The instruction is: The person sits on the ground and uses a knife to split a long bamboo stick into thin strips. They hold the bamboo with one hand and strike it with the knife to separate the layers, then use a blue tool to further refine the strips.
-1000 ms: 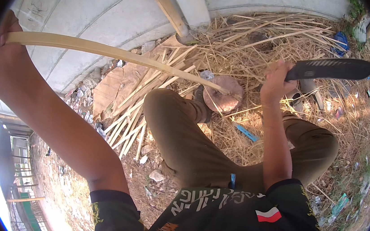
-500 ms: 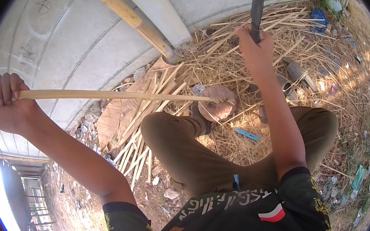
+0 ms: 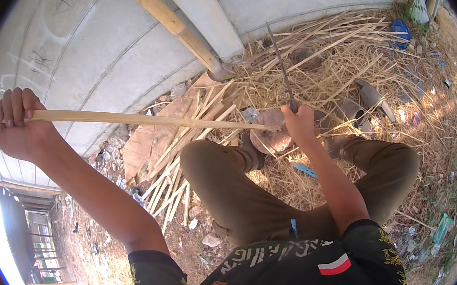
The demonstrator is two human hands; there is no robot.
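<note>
Hands (image 3: 298, 125): two. Machete (image 3: 282, 64): one. Held strip (image 3: 130, 119): one. Round block (image 3: 265, 141): one. Bamboo pole (image 3: 156, 7): one. Loose strips (image 3: 164, 177): many, overlapping.

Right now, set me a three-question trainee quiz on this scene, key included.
1. Which grip holds the machete?
2. True or false: the left grip is empty.
3. The end of the bamboo strip nearest the machete lies over:
A) crumpled blue plastic
B) the round wooden block
C) a trouser knee

Key:
1. The right grip.
2. False; it holds the bamboo strip.
3. B.
</note>
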